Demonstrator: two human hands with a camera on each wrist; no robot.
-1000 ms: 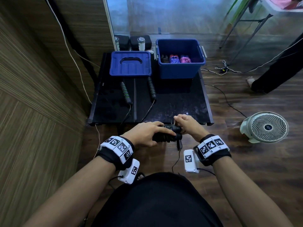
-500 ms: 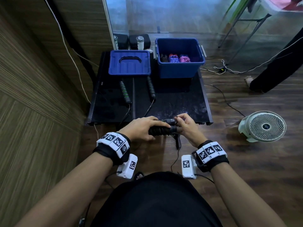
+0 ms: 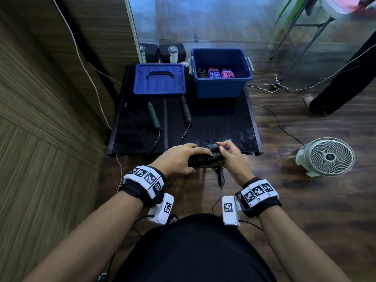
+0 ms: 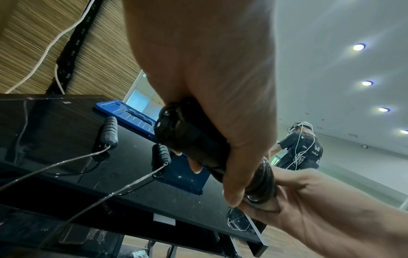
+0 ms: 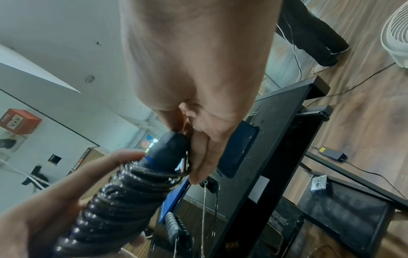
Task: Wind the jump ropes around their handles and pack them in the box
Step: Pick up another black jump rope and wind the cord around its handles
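The left hand (image 3: 179,159) wraps its fingers around a pair of black jump-rope handles bound in glossy black coiled cord (image 3: 200,159), held in the air just short of the near edge of the black glossy counter (image 3: 223,127). The right hand (image 3: 232,157) pinches the handles' free end (image 5: 174,148), fingers curled where the last turns of cord lie. The winding of this rope looks almost finished; the next move probably calls for tucking or locking the cord's tail so the coils hold, then carrying the bundle to the open blue plastic box (image 3: 221,86) at the far right of the counter, where three wound ropes already sit side by side. A second rope with black ribbed, green-ringed handles (image 3: 153,115) lies unwound on the counter, its thin cords trailing over the near edge toward the hands; these could snag the bundle on its way. The box's blue lid (image 3: 159,80) lies flat beside the box. A white floor fan (image 3: 325,156) stands well apart on the wooden floor.
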